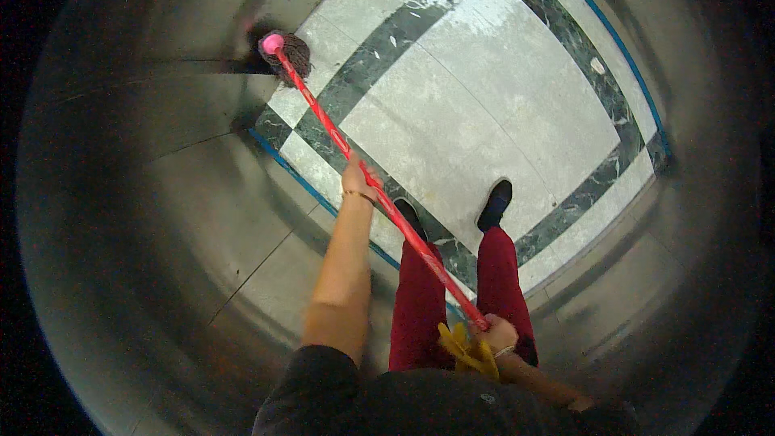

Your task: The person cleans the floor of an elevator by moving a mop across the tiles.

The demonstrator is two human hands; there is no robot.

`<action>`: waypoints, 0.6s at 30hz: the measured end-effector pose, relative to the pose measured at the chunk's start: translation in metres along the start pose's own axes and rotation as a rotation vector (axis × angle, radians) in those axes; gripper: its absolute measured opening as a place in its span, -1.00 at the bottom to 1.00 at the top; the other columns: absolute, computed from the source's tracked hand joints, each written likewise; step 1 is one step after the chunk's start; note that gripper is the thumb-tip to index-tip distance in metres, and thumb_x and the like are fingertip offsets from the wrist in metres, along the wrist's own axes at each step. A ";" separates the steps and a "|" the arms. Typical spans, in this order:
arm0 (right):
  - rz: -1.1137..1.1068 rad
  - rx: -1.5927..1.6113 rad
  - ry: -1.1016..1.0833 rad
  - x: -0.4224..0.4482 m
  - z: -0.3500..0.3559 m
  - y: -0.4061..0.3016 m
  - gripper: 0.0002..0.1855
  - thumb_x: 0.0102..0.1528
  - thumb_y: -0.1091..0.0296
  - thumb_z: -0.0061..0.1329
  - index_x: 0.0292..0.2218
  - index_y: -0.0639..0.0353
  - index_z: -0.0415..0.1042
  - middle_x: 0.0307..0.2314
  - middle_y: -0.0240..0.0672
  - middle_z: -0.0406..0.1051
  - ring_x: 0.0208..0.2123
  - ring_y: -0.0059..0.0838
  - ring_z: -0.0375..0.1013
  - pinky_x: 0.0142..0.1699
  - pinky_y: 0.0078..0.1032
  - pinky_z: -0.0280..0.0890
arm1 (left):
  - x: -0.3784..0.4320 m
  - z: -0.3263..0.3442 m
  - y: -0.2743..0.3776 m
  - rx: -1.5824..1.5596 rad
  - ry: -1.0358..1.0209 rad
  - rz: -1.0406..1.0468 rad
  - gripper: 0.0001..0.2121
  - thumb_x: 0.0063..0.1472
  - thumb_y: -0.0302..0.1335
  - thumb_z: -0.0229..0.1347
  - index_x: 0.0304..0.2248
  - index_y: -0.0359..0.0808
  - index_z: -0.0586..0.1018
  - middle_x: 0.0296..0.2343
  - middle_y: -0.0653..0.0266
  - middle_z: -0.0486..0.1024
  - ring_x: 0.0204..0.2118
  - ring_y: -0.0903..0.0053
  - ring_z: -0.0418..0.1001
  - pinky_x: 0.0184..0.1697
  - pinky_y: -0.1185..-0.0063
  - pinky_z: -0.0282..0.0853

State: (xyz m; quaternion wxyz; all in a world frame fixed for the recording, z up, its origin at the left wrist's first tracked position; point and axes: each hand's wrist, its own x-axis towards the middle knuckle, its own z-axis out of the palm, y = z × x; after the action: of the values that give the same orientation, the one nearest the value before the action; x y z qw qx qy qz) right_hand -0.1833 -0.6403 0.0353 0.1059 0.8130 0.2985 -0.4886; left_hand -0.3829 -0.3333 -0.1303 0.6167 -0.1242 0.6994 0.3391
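A mop with a red patterned handle slants across the view from the upper left to the lower middle. Its dark string head, topped by a pink socket, rests at the floor's left edge by the metal wall. My left hand grips the handle near its middle. Around the handle's upper end, close to my waist, my right hand is closed. A yellow glove or cloth hangs beside my right hand; how it is held is unclear.
Smooth metal-like walls surround a small light tiled floor with a dark green marbled border. Blue strips line two edges. Wet-looking patches and small pale bits lie toward the top. My feet in dark shoes stand on the tiles.
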 end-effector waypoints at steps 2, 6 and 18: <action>0.052 -0.053 0.087 -0.004 -0.020 0.028 -0.63 -0.32 -0.10 0.00 -0.58 0.00 0.42 -0.72 -0.25 0.33 -0.65 -0.20 0.33 -0.54 -0.37 0.23 | -0.028 0.007 -0.028 -0.098 0.034 -0.060 -0.68 0.05 -0.13 -0.07 -0.66 -0.10 0.16 -0.84 0.48 0.05 -0.84 0.65 0.03 -0.81 0.69 -0.01; -0.011 -0.139 0.151 -0.016 -0.074 0.080 -0.67 -0.27 -0.06 -0.04 -0.57 -0.01 0.43 -0.71 -0.23 0.35 -0.63 -0.15 0.36 -0.53 -0.34 0.25 | -0.062 0.025 -0.076 0.036 0.012 -0.081 -0.82 0.07 -0.32 -0.04 -0.54 -0.13 0.21 -0.80 0.47 0.07 -0.81 0.64 0.03 -0.76 0.64 0.02; -0.196 -0.388 0.938 -0.095 -0.256 0.222 -0.80 -0.38 0.25 0.01 -0.65 0.04 0.26 -0.69 -0.35 0.17 -0.62 -0.31 0.24 -0.48 -0.36 0.15 | -0.229 0.127 -0.184 0.057 -0.200 -0.356 -0.70 0.15 -0.26 -0.24 -0.67 -0.20 0.17 -0.78 0.40 0.12 -0.74 0.56 0.11 -0.56 0.55 0.16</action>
State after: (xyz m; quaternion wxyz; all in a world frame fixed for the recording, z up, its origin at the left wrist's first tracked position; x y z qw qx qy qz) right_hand 0.1021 -0.7357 0.2180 0.0633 0.8781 0.4739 -0.0149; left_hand -0.1276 -0.4454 0.0262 0.7367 -0.1940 0.6110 0.2153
